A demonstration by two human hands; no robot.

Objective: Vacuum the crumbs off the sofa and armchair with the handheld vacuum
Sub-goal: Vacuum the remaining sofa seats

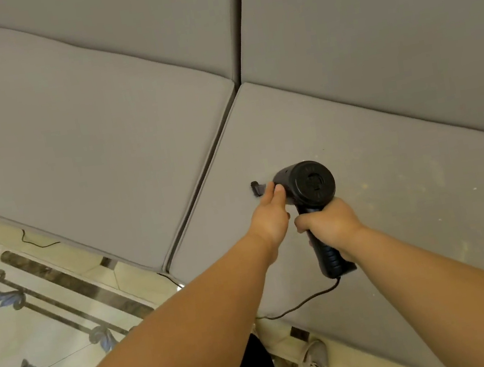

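We've got the handheld vacuum (307, 186) down on the right seat cushion (391, 180) of the sofa (99, 116), nozzle (256, 188) touching the fabric near the seam. Our right hand (330, 226) is wrapped tight around the handle, and our left hand (270, 215) steadies the barrel, fingers curled over its front end. The cord (302, 301) trails off the cushion's front edge. Pale crumbs (434, 173) scatter across the cushion to the right of the vacuum, so plenty is left here. The left cushion (68, 124) looks clean from here, and the armchair isn't in view.
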